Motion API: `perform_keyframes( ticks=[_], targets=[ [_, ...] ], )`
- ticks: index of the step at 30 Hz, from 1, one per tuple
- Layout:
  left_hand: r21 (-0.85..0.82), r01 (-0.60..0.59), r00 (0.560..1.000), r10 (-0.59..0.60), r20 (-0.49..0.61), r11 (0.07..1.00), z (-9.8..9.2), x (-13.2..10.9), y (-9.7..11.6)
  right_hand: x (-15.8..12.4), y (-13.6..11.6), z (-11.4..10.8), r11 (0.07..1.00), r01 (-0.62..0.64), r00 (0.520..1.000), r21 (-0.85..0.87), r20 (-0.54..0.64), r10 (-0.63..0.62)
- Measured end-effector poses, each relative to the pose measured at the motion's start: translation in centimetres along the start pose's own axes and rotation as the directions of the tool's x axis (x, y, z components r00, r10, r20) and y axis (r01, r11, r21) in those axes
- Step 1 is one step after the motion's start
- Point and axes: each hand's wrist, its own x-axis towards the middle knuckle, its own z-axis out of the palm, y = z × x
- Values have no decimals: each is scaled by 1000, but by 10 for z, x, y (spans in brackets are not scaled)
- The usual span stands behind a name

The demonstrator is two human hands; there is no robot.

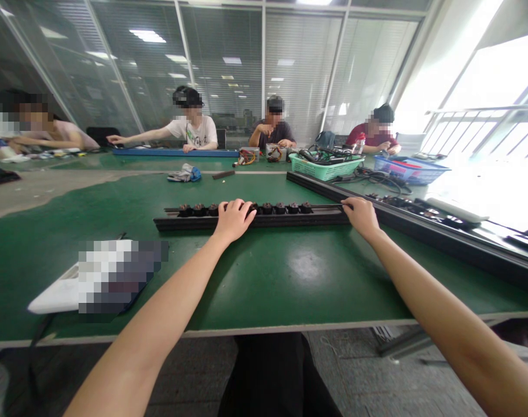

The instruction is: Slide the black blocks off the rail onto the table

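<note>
Squarely in front of the person, a long black rail (181,222) lies crosswise on the green table (290,278), carrying a row of small dark round parts (281,207) in its upper groove. The left hand (233,220) lies palm-down across the middle of the rail, its fingers curled over the far edge among the parts. The right hand (360,215) is closed on the rail's right end, so the two hands are well apart, each clasping the same piece. Just beyond the right hand a longer black frame (442,237) runs slantwise along the table. Farther back stand a green basket (325,171) of cables and a blue basket (414,172). The print on a co-worker's white shirt (198,134) is too small to read.
</note>
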Motion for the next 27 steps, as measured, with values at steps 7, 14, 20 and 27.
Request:
perform_keyframes(
  ticks=[7, 14, 20, 27],
  targets=[
    [4, -6, 1000, 6, 0, 1000, -1, 0, 0, -1, 3, -3, 999, -38, 999, -14, 3, 38],
    [12, -9, 1000, 9, -4, 1000, 1, 1, -1, -1, 2, -4, 999, -49, 999, -21, 9, 49],
    [9, -6, 1000, 6, -1, 1000, 1, 0, -1, -1, 1, -5, 998, -67, 998, -21, 16, 67],
    [-13, -2, 1000, 2, -7, 1000, 2, 0, -1, -1, 7, -5, 998, -57, 998, -14, 7, 57]
  ],
)
